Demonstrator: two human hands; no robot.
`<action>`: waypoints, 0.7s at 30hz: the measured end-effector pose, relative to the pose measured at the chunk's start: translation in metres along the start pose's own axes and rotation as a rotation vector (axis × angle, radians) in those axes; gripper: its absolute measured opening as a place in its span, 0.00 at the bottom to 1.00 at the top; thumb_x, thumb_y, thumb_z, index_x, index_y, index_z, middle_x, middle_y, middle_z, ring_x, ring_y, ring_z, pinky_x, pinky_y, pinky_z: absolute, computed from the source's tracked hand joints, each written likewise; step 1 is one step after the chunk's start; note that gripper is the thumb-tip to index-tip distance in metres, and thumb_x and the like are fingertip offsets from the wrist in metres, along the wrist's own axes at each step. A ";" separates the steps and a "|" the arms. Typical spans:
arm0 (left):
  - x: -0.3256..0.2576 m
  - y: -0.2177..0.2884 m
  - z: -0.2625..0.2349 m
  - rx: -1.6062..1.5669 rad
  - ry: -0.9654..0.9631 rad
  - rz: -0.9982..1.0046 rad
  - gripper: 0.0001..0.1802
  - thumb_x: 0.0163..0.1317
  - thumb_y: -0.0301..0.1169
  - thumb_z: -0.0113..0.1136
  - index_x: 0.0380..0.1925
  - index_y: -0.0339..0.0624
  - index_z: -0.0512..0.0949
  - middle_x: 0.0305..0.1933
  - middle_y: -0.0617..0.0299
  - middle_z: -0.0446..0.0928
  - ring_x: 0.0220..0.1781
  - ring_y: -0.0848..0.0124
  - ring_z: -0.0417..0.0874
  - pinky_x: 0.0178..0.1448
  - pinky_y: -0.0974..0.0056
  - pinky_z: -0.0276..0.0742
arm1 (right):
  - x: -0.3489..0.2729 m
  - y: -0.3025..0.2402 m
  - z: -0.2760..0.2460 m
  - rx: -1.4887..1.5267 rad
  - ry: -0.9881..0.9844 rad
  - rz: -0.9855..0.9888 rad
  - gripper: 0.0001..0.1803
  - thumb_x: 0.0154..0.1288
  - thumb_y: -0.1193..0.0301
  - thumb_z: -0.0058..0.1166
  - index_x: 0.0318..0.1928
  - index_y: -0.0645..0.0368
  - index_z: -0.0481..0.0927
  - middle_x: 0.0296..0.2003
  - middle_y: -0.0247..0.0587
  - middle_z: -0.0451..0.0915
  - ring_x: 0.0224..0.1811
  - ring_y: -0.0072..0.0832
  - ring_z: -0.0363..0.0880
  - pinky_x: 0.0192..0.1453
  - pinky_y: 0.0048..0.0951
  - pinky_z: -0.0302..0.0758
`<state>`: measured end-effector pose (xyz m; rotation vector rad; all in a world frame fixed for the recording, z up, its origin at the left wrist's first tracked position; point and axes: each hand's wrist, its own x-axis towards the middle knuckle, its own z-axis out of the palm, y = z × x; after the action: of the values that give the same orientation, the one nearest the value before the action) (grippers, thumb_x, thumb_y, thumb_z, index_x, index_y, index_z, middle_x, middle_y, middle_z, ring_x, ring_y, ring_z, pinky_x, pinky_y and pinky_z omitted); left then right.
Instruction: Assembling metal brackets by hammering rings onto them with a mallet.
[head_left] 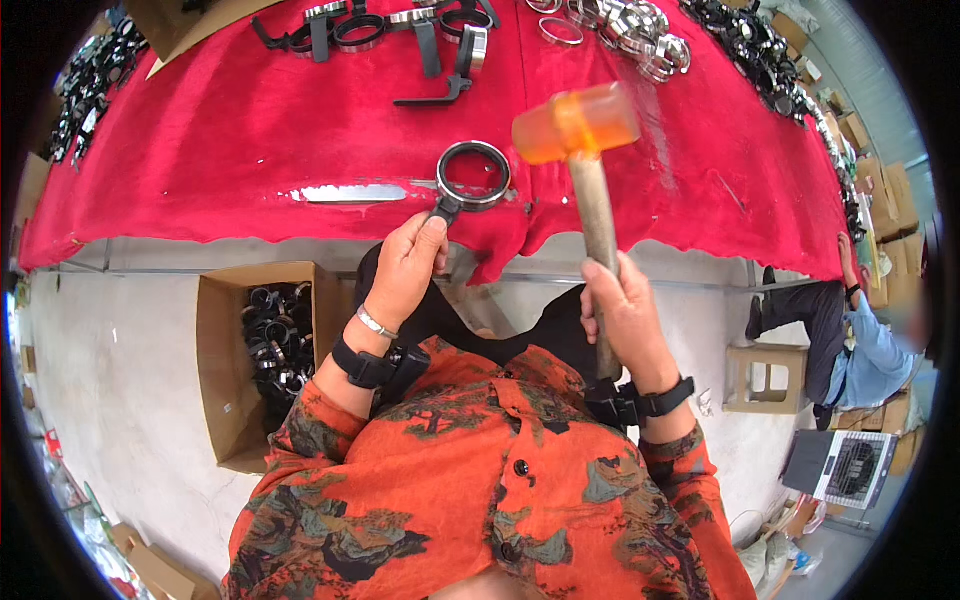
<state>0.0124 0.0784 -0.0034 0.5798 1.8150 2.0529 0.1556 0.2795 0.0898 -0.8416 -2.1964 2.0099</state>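
Observation:
My left hand [405,262] is closed round the black handle of a ring-shaped part [447,206], which has a silver outer band and a black inner rim. The ring rests at the near edge of a table covered in red cloth [300,120]. Gripped in my right hand [628,310] is a mallet [592,205] with a wooden handle. Its translucent amber head, slightly blurred, is raised above the cloth, to the right of the ring and apart from it. A worn strip [350,193] in the cloth lies left of the ring.
Several black rings with handles [360,33] and a pile of silver rings [632,35] lie across the table's far side. A cardboard box [222,345] of similar parts stands on the floor at left. Another person [872,345] sits at right, near a stool [765,398].

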 end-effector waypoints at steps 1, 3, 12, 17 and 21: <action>-0.001 -0.002 -0.002 0.005 0.003 -0.006 0.20 0.71 0.43 0.47 0.25 0.40 0.71 0.21 0.69 0.69 0.23 0.80 0.68 0.28 0.72 0.65 | -0.003 -0.005 -0.002 0.067 -0.026 -0.024 0.14 0.67 0.63 0.54 0.41 0.60 0.69 0.18 0.29 0.68 0.16 0.17 0.66 0.19 0.20 0.66; -0.002 -0.002 -0.005 0.018 0.033 -0.028 0.21 0.71 0.44 0.47 0.25 0.40 0.71 0.20 0.69 0.68 0.23 0.80 0.68 0.28 0.72 0.65 | -0.011 -0.005 -0.003 0.101 0.008 -0.093 0.12 0.66 0.66 0.54 0.41 0.60 0.70 0.19 0.29 0.68 0.16 0.16 0.66 0.19 0.20 0.65; -0.006 -0.005 0.004 0.016 0.056 -0.009 0.21 0.71 0.44 0.47 0.24 0.40 0.70 0.20 0.68 0.68 0.22 0.80 0.68 0.27 0.72 0.65 | -0.018 0.029 -0.016 -0.135 0.057 -0.103 0.13 0.64 0.68 0.57 0.40 0.62 0.70 0.21 0.31 0.72 0.18 0.18 0.68 0.21 0.23 0.66; -0.005 -0.003 0.003 0.046 0.035 0.037 0.21 0.72 0.44 0.46 0.25 0.40 0.70 0.20 0.68 0.68 0.22 0.80 0.68 0.27 0.72 0.65 | -0.023 0.021 -0.016 -0.153 0.106 -0.441 0.12 0.61 0.71 0.58 0.40 0.62 0.70 0.22 0.38 0.74 0.18 0.27 0.73 0.24 0.27 0.69; -0.004 0.000 0.012 -0.024 0.005 -0.004 0.21 0.72 0.45 0.45 0.27 0.40 0.70 0.21 0.68 0.68 0.24 0.79 0.69 0.30 0.72 0.66 | -0.009 0.042 -0.009 -0.696 0.079 -0.538 0.18 0.56 0.67 0.64 0.38 0.62 0.69 0.25 0.59 0.74 0.28 0.59 0.72 0.30 0.41 0.71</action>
<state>0.0221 0.0867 -0.0023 0.5646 1.7901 2.0731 0.1817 0.2839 0.0543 -0.2736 -2.7085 0.9656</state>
